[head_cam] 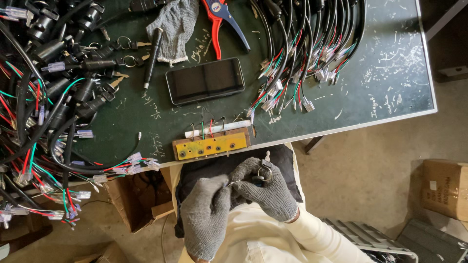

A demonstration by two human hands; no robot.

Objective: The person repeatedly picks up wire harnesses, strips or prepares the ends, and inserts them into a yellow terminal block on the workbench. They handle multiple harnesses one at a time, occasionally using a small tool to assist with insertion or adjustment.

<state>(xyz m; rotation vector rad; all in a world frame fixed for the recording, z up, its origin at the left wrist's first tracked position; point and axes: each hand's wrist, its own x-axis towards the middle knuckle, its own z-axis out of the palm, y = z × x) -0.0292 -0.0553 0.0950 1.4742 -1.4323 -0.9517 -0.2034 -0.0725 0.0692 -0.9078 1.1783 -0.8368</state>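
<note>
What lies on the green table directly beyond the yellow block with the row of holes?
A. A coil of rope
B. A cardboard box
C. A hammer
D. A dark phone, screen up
D: a dark phone lies flat beyond the yellow block on the table.

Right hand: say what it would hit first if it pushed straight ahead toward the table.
Likely the yellow block at the table edge, straight ahead of the right hand; depth is unclear.
</note>
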